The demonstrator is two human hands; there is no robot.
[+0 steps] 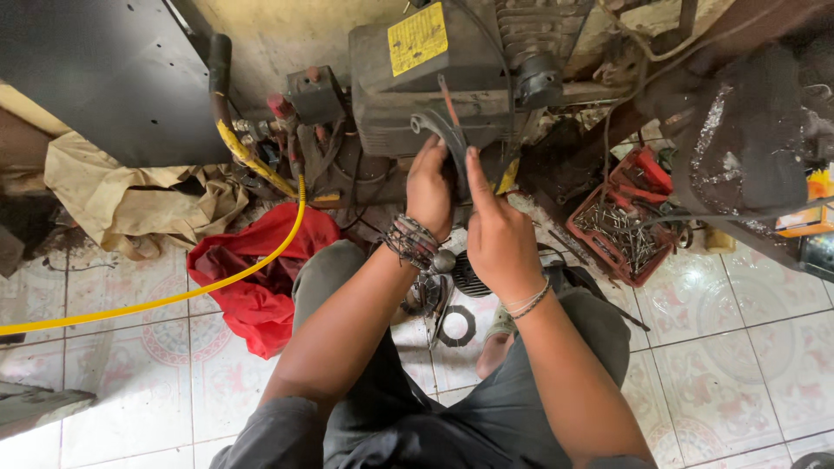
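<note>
Right, both hands are up on a curved dark metal piece (449, 143) held in front of the grimy engine block (434, 87): the left hand (429, 187) curls its fingers around the left side, the right hand (497, 230) pinches the right edge. Below, a flat metal ring (457, 326) lies on the tiled floor (747, 347), and a red tray of nails (621, 230) sits nearby on the right.

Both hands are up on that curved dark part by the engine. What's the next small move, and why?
Probably steady the curved part with the left hand and ease it clear with the right hand. Both hands grip it against the engine, and its hooked upper end looks free; what holds it below is hidden.
</note>
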